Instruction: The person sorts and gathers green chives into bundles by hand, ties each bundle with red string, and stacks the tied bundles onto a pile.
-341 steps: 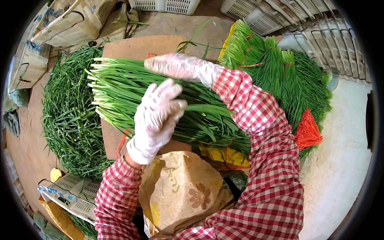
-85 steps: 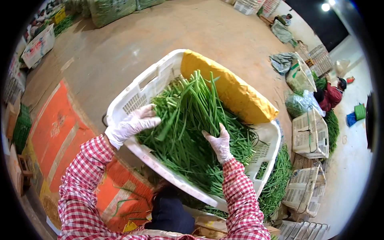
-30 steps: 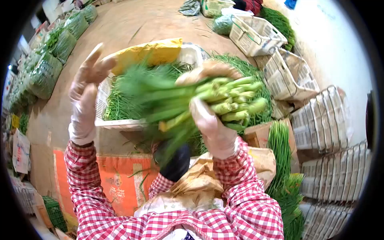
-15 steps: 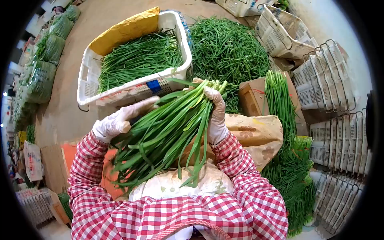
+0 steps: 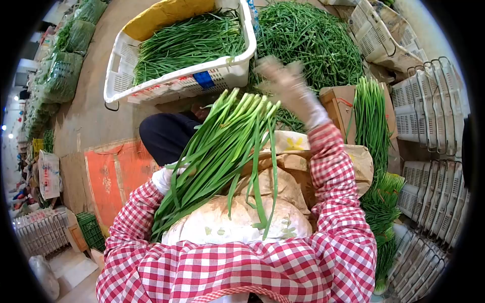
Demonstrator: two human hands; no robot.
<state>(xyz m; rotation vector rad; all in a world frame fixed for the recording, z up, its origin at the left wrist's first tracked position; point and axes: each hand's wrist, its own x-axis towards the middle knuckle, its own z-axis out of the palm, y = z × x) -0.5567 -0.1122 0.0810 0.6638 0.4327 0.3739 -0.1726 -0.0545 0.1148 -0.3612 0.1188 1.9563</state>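
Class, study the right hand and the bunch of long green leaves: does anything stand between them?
Nothing visible stands between the right hand and the bunch. The hand, blurred, is apart from it, beside its pale stem ends. The left hand is partly hidden by the leaves.

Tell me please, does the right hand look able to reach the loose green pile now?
Probably yes: the right hand appears empty, near the loose green pile, with nothing visible between them.

Head cam, looking fwd + down, close
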